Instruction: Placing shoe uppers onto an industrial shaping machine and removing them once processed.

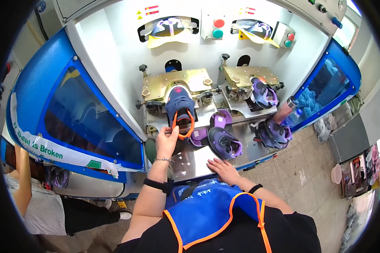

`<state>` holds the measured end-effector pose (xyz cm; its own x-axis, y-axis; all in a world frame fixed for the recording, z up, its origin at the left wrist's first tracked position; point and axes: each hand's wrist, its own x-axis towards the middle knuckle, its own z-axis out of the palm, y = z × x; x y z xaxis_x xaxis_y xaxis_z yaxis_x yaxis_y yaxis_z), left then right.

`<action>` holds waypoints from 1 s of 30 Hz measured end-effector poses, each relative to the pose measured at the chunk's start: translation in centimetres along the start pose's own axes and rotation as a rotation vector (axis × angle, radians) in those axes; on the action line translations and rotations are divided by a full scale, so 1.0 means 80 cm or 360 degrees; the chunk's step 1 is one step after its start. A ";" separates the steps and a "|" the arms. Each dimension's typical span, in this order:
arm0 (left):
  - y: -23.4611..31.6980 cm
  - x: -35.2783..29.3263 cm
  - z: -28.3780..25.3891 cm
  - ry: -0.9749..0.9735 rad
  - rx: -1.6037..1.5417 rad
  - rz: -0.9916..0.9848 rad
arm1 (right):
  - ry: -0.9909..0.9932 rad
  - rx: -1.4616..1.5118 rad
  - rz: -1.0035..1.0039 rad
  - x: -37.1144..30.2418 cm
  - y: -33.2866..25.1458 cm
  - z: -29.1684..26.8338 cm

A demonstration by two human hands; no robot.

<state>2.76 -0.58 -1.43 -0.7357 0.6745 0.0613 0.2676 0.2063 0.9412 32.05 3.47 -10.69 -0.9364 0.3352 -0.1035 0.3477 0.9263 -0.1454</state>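
Pinching an orange loop (192, 126) at the heel of a dark blue shoe (180, 103) between thumb and forefinger of the left hand (166, 142). Not making out the tips of the other left fingers. Finding the dark blue shoe at the left clamp, toe pointing far into the curved notch of a brass-coloured plate (156, 83), heel facing near. Resting the right hand (226, 170) on the near edge of a steel ledge (190, 164), fingers extended and gripping nothing, just beside a loose purple-and-black shoe (221, 141).

Probably calling for a light, steady pinch, without twisting the heel left or right; for watching the toe sit centred in the notch; for holding right fingers clear of the clamp.

Counting one dark blue shoe, one loose purple-and-black shoe, one similar shoe (262, 92) at the right clamp (247, 76), and apparently two overlapping shoes (278, 128) at the ledge's right end. Counting also two purple insoles (227, 116), two clamps, two bottles (285, 110) to the right, and two button boxes (209, 27) on the far wall, each carrying one red button (219, 23) and one green button (217, 33).
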 end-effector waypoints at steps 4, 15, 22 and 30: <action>-0.012 -0.001 0.009 0.0002 -0.0017 0.0037 | -0.0014 -0.0016 0.0022 -0.001 0.000 0.001; -0.015 -0.009 0.024 -0.0012 -0.0409 -0.0094 | -0.0009 0.0004 0.0039 -0.001 -0.002 -0.004; -0.023 -0.009 0.024 -0.0008 -0.0448 -0.0073 | -0.0012 0.0014 0.0041 -0.001 -0.002 -0.004; -0.017 -0.010 0.024 -0.0027 -0.0449 -0.0103 | -0.0012 0.0025 0.0059 -0.001 -0.001 -0.003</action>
<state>4.17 -0.04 -3.42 -0.7344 0.6787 -0.0053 0.0349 0.0455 0.9984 32.08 3.39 -10.46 -0.9225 0.3680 -0.1164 0.3829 0.9104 -0.1566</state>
